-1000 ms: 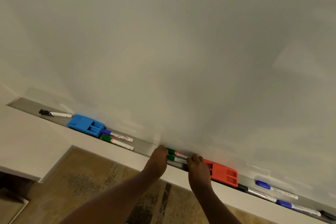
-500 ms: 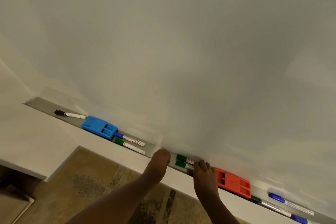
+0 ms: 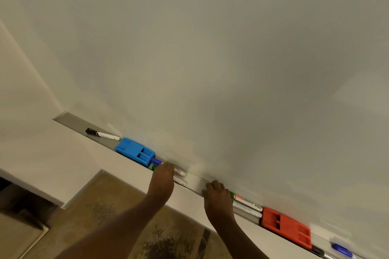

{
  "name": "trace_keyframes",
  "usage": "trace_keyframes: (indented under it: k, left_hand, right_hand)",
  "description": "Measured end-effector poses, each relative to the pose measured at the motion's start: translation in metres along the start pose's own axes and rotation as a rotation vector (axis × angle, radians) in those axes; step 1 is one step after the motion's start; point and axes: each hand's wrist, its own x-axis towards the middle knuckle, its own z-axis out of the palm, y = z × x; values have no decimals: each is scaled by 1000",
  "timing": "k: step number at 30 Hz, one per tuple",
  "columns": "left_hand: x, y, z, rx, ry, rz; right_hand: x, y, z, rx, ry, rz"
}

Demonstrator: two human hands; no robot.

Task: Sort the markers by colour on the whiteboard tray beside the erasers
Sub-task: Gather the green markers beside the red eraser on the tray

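Overhead, the whiteboard (image 3: 210, 48) fills nearly everything, and the grey tray (image 3: 195, 182) runs along its foot with both hands on it. The left hand (image 3: 162, 181) lies over a blue-capped marker (image 3: 156, 161) and a green-capped marker (image 3: 153, 167); whether its fingers grip either I cannot tell. Just left of that hand sits the blue eraser (image 3: 134, 151), and further left a black marker (image 3: 102, 133). The right hand (image 3: 216, 197) rests fingertips-down on the tray, seemingly loose, covering the caps of two green markers (image 3: 246, 204). Touching their far ends, right of that hand, is the red eraser (image 3: 287, 229).
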Motion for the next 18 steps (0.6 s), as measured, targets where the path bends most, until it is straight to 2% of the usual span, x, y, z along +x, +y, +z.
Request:
trace_keyframes:
  k: [3, 7, 10, 13, 18]
  left_hand:
    - [2, -18, -15, -42, 26, -150]
    - [4, -31, -21, -207, 19, -241]
    - [3, -32, -25, -202, -29, -393]
    - [3, -38, -19, -301, -36, -338]
    - [4, -40, -20, -297, -33, -281]
  right_hand:
    - [14, -25, 6, 102, -16, 36]
    - [27, -53, 10, 276, -52, 122]
    - [32, -64, 16, 304, -73, 158]
    - [36, -69, 24, 304, -96, 170]
    - [37, -74, 29, 310, -110, 228]
